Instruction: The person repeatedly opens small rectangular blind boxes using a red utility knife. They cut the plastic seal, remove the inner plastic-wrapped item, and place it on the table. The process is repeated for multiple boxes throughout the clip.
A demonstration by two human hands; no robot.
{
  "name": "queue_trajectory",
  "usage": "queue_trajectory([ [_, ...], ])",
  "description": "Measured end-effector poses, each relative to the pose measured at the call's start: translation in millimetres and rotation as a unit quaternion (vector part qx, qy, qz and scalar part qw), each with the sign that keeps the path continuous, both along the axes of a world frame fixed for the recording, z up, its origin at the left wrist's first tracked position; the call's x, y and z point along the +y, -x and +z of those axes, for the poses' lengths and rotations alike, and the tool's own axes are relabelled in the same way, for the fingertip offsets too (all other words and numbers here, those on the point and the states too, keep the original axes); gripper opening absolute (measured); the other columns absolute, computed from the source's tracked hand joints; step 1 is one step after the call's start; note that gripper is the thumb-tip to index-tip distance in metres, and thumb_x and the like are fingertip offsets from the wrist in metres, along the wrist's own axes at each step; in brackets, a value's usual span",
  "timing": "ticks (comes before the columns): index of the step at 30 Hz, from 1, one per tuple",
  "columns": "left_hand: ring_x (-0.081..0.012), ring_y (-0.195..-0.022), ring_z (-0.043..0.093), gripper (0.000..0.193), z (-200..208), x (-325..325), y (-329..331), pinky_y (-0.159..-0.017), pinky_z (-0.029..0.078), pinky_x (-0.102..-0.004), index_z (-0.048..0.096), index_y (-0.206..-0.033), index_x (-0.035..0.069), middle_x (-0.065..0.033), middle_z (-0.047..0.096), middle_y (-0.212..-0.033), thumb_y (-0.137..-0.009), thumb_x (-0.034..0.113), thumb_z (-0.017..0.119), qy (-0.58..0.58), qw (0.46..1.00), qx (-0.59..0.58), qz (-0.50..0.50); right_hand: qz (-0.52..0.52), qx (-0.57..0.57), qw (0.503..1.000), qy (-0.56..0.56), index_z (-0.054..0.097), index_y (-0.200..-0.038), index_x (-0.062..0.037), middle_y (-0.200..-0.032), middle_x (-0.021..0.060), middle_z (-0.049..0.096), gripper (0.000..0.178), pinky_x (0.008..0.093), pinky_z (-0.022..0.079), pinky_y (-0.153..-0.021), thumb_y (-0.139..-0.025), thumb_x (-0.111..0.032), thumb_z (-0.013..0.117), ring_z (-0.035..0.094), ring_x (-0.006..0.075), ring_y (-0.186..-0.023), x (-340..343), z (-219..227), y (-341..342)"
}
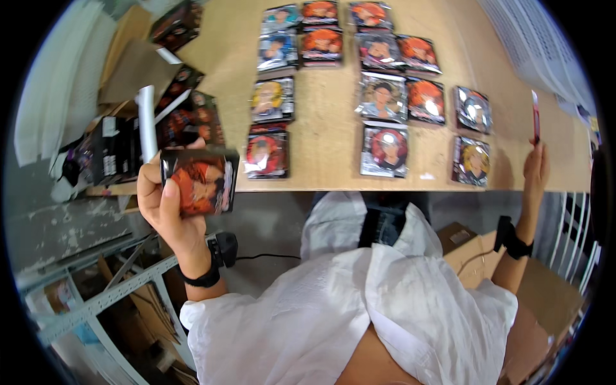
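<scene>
My left hand (163, 208) grips a small black packet (196, 186) with an orange cartoon figure on its front, thumb across its face and fingers behind. It is held off the table's left front edge, next to a dark opened carton. At the far right, my right hand (536, 168) is closed on a thin red-and-white item (536, 115), seen nearly edge-on, so its kind is unclear. Nearest to that hand on the table are a glossy packet stack with a blond figure (471, 160) and a greyish packet stack (473, 110).
Several more packet stacks stand in columns on the wooden table (327, 154), including a red-faced one (267, 154) and a dark-haired one (384, 149). Opened cartons (138, 74) crowd the left side. White mesh baskets (532, 38) line the right. A metal shelf frame (96, 308) stands lower left.
</scene>
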State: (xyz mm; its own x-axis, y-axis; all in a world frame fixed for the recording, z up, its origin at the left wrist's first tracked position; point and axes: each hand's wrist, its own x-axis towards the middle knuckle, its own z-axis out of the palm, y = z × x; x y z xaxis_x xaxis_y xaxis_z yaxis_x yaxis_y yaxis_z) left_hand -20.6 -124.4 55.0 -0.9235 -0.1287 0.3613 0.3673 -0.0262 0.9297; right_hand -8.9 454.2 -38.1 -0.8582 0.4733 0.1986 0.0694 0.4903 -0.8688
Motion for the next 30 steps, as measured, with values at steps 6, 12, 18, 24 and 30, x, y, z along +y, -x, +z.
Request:
queue_trajectory([
  [6,-0.0373,-0.119,0.05,0.056,-32.2,35.8,-19.7,-0.098,0.039,-0.0605,0.048,-0.124,-0.005,-0.022,0.053,-0.126,-0.076,0.025,0.054,-0.444,0.835,-0.28,-0.165,0.06,0.063,0.996,0.021,0.053,-0.101,-0.0007,-0.061,-0.0062,0.037,0.027,0.0185,0.019,-0.044,-0.101,-0.023,0.038,0.029,0.0006,-0.048,-72.8,37.2,-10.1],
  [12,-0.0415,-0.129,0.037,0.071,-42.7,61.8,-20.0,-0.101,0.027,-0.0693,0.037,-0.132,-0.006,-0.0211,0.037,-0.14,-0.068,0.019,0.053,-0.521,0.711,-0.412,-0.23,0.081,0.028,0.991,0.1,0.052,-0.098,-0.0004,-0.066,-0.0032,0.045,0.022,0.0166,0.023,-0.046,-0.1,-0.017,0.039,0.033,0.0005,-0.05,-109.6,53.5,-25.3],
  [18,-0.0412,-0.139,0.016,0.073,-43.6,92.1,-29.2,-0.102,0.025,-0.0706,0.043,-0.135,0.011,-0.0187,0.026,-0.147,-0.062,0.009,0.051,-0.562,0.667,-0.388,-0.299,0.215,-0.017,0.976,-0.043,0.054,-0.098,0.0006,-0.068,-0.0027,0.044,0.017,0.0193,0.029,-0.053,-0.097,-0.013,0.043,0.035,0.0035,-0.059,-134.2,62.4,-24.5],
  [24,-0.0423,-0.139,0.013,0.081,-55.4,93.6,-23.9,-0.091,0.045,-0.0644,0.024,-0.145,0.015,-0.014,0.012,-0.152,-0.072,0.01,0.058,-0.516,0.696,-0.349,-0.358,0.288,-0.02,0.951,-0.113,0.055,-0.094,0.0024,-0.068,0.0047,0.046,0.011,0.0251,0.034,-0.055,-0.091,-0.006,0.049,0.041,0.0123,-0.059,-156.2,72.6,-18.8],
  [30,-0.036,-0.131,0.033,0.096,-57.2,94.0,-18.3,-0.095,0.043,-0.0581,0.013,-0.147,0.01,-0.0136,0.018,-0.151,-0.076,0.036,0.071,-0.456,0.729,-0.338,-0.382,0.362,0.011,0.921,-0.144,0.056,-0.094,0.0011,-0.069,0.0098,0.05,0.009,0.0277,0.037,-0.053,-0.087,-0.005,0.053,0.045,0.0189,-0.056,-173.5,77.7,-12.0],
])
